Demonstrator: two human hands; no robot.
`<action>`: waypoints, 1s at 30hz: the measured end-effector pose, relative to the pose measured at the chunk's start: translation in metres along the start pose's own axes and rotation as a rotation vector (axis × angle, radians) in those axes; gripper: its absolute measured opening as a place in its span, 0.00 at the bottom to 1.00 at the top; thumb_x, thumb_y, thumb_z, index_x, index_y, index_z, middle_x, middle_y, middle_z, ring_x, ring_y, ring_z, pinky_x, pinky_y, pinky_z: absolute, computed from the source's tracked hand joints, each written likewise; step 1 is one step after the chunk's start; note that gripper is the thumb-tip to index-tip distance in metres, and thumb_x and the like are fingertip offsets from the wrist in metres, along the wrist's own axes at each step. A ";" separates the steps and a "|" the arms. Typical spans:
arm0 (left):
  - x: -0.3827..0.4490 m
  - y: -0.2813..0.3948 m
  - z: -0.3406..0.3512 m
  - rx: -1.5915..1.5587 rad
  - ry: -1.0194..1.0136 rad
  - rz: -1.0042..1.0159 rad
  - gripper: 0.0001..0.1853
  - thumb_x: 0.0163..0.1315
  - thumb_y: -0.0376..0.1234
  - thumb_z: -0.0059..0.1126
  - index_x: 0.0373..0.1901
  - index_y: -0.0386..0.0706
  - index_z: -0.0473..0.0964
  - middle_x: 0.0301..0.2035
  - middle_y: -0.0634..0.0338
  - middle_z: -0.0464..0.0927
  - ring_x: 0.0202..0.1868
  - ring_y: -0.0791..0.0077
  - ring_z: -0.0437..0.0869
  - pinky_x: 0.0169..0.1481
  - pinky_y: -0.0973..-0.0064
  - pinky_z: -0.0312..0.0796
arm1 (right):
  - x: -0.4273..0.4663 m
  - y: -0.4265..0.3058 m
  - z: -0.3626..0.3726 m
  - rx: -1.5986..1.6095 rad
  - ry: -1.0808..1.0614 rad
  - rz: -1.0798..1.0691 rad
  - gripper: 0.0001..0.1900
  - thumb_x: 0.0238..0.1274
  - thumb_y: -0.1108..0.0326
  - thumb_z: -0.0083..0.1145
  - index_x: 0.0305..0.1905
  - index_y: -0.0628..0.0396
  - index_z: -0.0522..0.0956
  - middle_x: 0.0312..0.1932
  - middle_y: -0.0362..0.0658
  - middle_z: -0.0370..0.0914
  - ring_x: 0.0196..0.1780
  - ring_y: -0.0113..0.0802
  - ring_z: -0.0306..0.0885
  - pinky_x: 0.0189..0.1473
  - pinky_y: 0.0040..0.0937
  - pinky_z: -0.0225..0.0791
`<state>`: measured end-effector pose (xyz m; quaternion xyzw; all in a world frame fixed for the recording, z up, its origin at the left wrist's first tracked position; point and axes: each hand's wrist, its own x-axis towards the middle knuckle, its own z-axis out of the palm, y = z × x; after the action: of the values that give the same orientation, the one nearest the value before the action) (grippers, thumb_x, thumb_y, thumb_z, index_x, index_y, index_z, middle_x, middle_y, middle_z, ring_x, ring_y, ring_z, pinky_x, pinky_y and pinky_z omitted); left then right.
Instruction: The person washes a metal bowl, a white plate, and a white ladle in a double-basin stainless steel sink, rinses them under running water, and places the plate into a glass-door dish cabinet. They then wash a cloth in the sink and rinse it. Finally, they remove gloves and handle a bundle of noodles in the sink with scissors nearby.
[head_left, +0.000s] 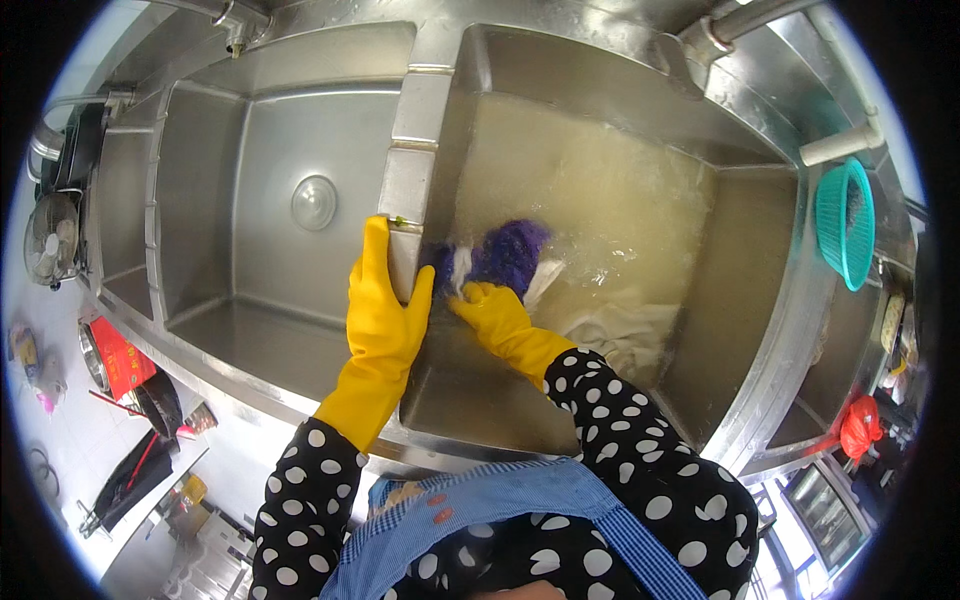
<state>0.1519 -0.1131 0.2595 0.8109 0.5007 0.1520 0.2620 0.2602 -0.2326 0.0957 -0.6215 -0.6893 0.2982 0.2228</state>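
My left hand (386, 300), in a yellow rubber glove, grips the stainless steel divider (409, 184) between two sink basins. Its thumb lies on the right side, its fingers on the left. In the right basin, my right hand (496, 313), gloved the same way, is closed at the near edge of a wet purple cloth (514, 255). White cloth shows on both sides of the purple one. Cloudy, yellowish water (577, 172) lies in this basin. Nearer me, a bunched white cloth (626, 330) sits partly under the water. The right fingertips are partly hidden.
The left basin (315, 135) has a round drain strainer (313, 202). Taps stand along the back, one at upper left (236, 30). A turquoise plastic basket (846, 225) and a red plastic bag (860, 427) are at the right. A fan (52, 240) is at far left.
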 end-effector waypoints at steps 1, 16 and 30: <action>-0.001 0.000 0.000 -0.005 -0.014 -0.023 0.42 0.57 0.28 0.66 0.72 0.41 0.54 0.62 0.42 0.66 0.61 0.49 0.71 0.66 0.64 0.63 | 0.001 0.003 0.009 -0.030 -0.089 -0.016 0.24 0.47 0.57 0.64 0.52 0.51 0.79 0.49 0.49 0.77 0.45 0.50 0.76 0.47 0.44 0.70; 0.001 -0.009 0.007 -0.004 0.060 0.067 0.41 0.57 0.32 0.66 0.71 0.43 0.55 0.54 0.40 0.71 0.54 0.45 0.74 0.60 0.61 0.67 | -0.036 0.037 -0.062 0.297 0.431 0.399 0.29 0.53 0.55 0.64 0.61 0.49 0.73 0.57 0.51 0.75 0.58 0.52 0.73 0.58 0.43 0.67; 0.004 -0.009 0.008 -0.008 0.083 0.063 0.40 0.57 0.33 0.65 0.70 0.44 0.56 0.49 0.40 0.74 0.50 0.41 0.75 0.56 0.57 0.70 | -0.163 0.133 0.020 0.982 0.586 1.083 0.20 0.57 0.56 0.63 0.51 0.54 0.79 0.41 0.46 0.81 0.44 0.42 0.81 0.43 0.40 0.75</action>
<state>0.1511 -0.1088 0.2474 0.8182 0.4847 0.1957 0.2393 0.3636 -0.3897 -0.0004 -0.7546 0.0068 0.4594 0.4684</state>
